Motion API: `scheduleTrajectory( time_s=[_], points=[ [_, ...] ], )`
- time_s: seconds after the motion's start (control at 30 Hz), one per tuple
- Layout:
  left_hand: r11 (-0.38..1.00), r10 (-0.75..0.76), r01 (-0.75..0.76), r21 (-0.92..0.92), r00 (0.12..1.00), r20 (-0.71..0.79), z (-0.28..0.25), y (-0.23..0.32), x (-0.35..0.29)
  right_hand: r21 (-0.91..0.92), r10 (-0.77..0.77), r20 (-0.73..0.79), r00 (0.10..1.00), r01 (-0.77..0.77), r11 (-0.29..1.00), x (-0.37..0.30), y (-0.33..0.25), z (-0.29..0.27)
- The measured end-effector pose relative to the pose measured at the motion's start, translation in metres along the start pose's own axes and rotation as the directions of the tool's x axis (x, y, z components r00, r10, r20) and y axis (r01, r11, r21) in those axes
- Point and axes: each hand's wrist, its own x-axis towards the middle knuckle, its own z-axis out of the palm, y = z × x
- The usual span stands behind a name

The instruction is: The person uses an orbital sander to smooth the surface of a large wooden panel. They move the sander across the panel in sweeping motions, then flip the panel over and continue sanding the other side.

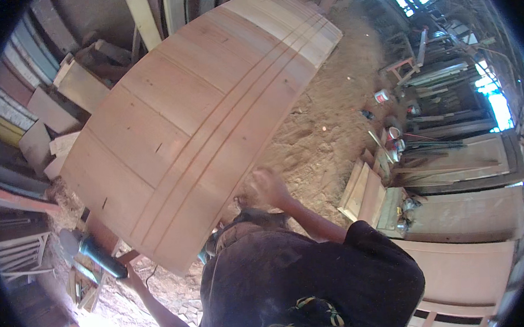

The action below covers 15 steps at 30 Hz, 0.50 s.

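Observation:
A large wooden door panel with long grooves lies across in front of me, slanting from near left to far right. To the left of its near end, my left hand is closed around the rear of a teal angle grinder. The grinder's round disc points away from me, beside the panel's near left corner. My right hand hovers by the panel's right edge, above the dusty floor. Motion blurs its fingers, so their grip cannot be made out.
Boards lean along the left, with offcuts near the panel. Sawdust covers the floor. On the right stand small buckets, a wooden trough-like piece and stacked panels. A slatted frame sits at left.

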Motion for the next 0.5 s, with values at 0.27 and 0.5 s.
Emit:
scheduleTrajectory(
  time_s=[0.27,0.5],
  points=[
    [0.922,-0.182,0.252,-0.295,0.953,0.244,-0.017,0.067,0.028,0.100,0.128,0.153,0.980,-0.145,0.984,-0.007,-0.023,0.020],
    [0.850,-0.234,0.335,-0.407,0.931,0.279,-0.046,0.080,0.036,0.046,0.004,0.283,0.959,-0.017,0.999,-0.019,-0.034,0.024]
  ],
)
